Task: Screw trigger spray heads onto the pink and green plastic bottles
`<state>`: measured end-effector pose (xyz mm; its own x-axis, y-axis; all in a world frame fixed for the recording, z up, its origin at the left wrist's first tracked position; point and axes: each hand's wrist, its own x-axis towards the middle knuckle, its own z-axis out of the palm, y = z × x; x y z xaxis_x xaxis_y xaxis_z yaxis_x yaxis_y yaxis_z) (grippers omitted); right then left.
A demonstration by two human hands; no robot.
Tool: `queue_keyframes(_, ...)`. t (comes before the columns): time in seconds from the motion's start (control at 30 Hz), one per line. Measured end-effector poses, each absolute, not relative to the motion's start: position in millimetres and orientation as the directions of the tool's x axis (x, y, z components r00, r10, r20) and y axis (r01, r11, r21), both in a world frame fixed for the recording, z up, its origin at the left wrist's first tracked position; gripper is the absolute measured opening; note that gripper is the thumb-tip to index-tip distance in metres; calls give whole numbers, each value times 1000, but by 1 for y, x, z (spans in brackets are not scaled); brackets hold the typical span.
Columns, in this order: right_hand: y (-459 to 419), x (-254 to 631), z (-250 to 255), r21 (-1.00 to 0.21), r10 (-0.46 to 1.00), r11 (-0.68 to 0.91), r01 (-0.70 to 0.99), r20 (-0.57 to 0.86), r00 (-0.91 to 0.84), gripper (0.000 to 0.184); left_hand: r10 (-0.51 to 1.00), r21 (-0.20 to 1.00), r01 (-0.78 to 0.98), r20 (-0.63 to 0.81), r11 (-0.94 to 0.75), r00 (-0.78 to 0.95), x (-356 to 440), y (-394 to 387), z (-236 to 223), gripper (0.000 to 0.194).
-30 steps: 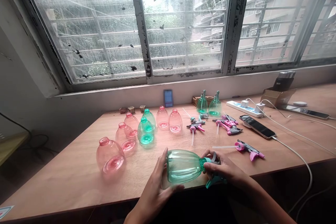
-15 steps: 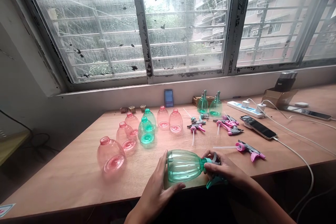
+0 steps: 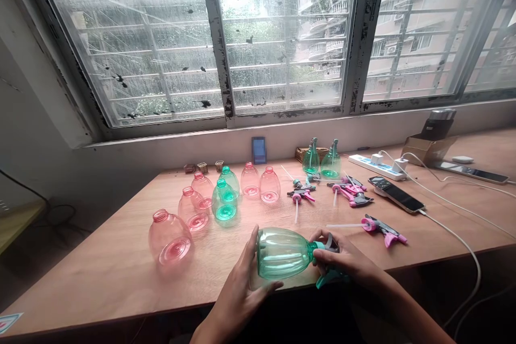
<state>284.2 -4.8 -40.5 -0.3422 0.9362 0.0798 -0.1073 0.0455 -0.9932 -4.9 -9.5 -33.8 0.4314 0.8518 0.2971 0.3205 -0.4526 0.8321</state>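
A green see-through bottle point(image 3: 282, 252) lies sideways just above the table's near edge, held between both hands. My left hand point(image 3: 242, 285) cups its base end, fingers curled round it. My right hand point(image 3: 346, 263) is closed on the green-and-grey spray head point(image 3: 328, 266) at the bottle's neck. Several empty pink bottles point(image 3: 169, 236) and two green bottles point(image 3: 224, 201) stand to the left. Loose pink spray heads point(image 3: 382, 228) with tubes lie to the right.
Two assembled green spray bottles point(image 3: 321, 160) stand near the window sill. A phone point(image 3: 395, 194) on a cable, a white power strip point(image 3: 377, 166), a cardboard box point(image 3: 427, 148) and a second phone point(image 3: 473, 173) occupy the wooden table point(image 3: 100, 274) on the right side.
Almost nothing has moved; the bottle has shifted slightly in my hands, and both hands keep their grip on it.
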Motion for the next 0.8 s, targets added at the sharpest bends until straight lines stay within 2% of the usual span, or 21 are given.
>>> queue_keyframes(0.13,-4,284,-41,-994,938,50,-99,81,-338,39,857,862,292,263,-415,444,-6,-9,-35,105)
queue_keyframes(0.27,-5,284,-39,-995,940,39,-87,66,-334,42,872,905,242,222,-351,435,-9,-10,-32,88)
queue_keyframes(0.4,-6,284,-38,-995,940,35,-94,64,-336,42,878,867,322,230,-381,420,-8,-11,-29,83)
queue_keyframes(0.5,-6,284,-38,-993,941,41,-109,75,-329,41,876,855,330,250,-399,412,-8,-12,-28,83)
queue_keyframes(0.8,-3,285,-42,-992,947,51,-114,85,-309,42,817,879,189,301,-437,493,-8,-10,-35,91)
